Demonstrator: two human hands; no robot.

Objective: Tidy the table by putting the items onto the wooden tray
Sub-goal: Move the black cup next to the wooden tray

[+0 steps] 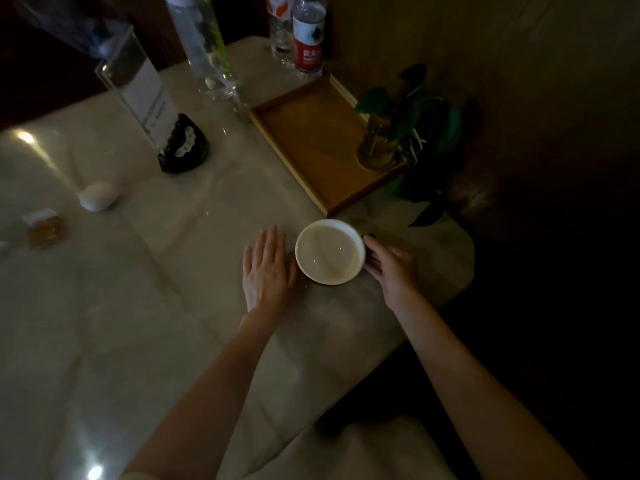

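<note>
A white cup (pixel 329 251) stands on the pale table near its right edge, just below the wooden tray (pixel 311 140). My right hand (pixel 389 268) wraps around the cup's right side, where the dark handle is mostly hidden. My left hand (pixel 268 271) lies flat with fingers apart, its thumb beside the cup's left wall; whether it touches is unclear. A glass vase with a green plant (pixel 391 140) sits on the tray's right corner. A white egg-shaped object (pixel 98 196) and a small amber packet (pixel 45 227) lie far left.
Two water bottles (pixel 308 39) stand behind the tray. A tall clear vase (pixel 211 50), an acrylic sign holder (pixel 138 84) and a black object with white beads (pixel 183 145) stand at the back. The table's edge (pixel 464 271) runs close to the right of the cup.
</note>
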